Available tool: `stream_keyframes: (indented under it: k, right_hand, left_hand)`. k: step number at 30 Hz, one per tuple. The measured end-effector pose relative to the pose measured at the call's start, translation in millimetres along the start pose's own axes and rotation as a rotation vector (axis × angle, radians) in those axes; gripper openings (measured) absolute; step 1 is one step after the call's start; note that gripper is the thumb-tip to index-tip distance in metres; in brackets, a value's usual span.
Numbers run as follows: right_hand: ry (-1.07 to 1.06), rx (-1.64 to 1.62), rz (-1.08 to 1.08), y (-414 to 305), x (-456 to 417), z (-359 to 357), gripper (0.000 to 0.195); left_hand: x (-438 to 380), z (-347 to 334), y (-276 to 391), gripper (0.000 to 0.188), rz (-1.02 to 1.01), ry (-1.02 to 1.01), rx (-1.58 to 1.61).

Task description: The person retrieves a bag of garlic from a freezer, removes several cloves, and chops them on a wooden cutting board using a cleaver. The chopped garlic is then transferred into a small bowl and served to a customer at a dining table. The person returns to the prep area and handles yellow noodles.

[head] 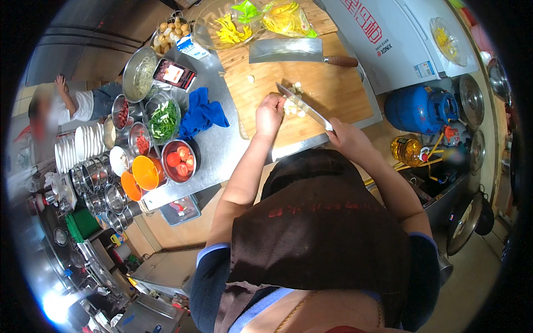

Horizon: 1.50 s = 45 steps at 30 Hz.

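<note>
My right hand (344,139) grips the light handle of a kitchen knife (306,106), its blade slanting up and left across the wooden cutting board (300,130). Beside the blade, my left hand (270,115) is curled with its fingertips against the garlic; the bit under them is mostly hidden. Cut pieces of peeled garlic (295,109) lie on both sides of the blade. A single clove (250,78) sits apart on the board's left. Across the far part of the board lies a broad cleaver (287,50) with a wooden handle.
Left on the steel counter (213,156) are a blue cloth (202,111), a phone (175,75), chopped greens (163,121), a bowl of tomatoes (180,161) and orange bowls (147,172). Yellow vegetables (233,31) lie beyond. A blue gas cylinder (418,109) stands right. Another person (79,104) is at far left.
</note>
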State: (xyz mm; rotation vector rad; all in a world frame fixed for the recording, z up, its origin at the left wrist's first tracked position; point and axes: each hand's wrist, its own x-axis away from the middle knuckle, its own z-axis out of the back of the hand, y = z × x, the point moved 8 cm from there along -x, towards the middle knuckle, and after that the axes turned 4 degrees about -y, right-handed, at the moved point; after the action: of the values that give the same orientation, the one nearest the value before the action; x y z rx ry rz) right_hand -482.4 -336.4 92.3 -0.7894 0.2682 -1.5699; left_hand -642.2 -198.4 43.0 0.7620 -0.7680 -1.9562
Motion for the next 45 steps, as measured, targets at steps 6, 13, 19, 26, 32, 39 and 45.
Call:
stream_keyframes:
  k: [6, 13, 19, 26, 32, 39, 45]
  right_hand:
    - [-0.012, -0.036, 0.022, 0.6, -4.3, -0.6, 0.019]
    - [-0.036, -0.054, 0.029, -1.7, -5.3, -1.4, 0.020]
    - [-0.066, -0.088, -0.018, 5.0, -2.3, -13.0, 0.021]
    - [0.001, -0.059, 0.046, -2.6, 7.2, -1.5, 0.019]
    - [-0.009, -0.055, 0.048, 4.8, 4.2, -21.9, 0.018]
    - [0.062, -0.121, 0.066, 12.3, -7.2, -7.5, 0.020]
    - [0.058, -0.054, 0.007, 10.4, -5.1, 6.4, 0.020]
  left_hand:
    - [-1.0, -0.2, 3.2, 0.003, -0.039, -0.023, -0.022]
    - [1.2, 1.1, 1.0, 0.002, -0.051, -0.024, -0.031]
    - [2.2, -0.2, -0.2, 0.003, -0.064, -0.026, -0.008]
    - [10.4, 15.5, -4.9, 0.007, -0.032, -0.001, 0.080]
    - [30.1, 11.7, 0.9, 0.015, 0.090, -0.073, 0.087]
    - [12.8, -0.9, 3.2, 0.012, 0.033, -0.025, -0.009]
    - [11.8, 6.5, 8.3, 0.022, 0.033, 0.061, -0.032]
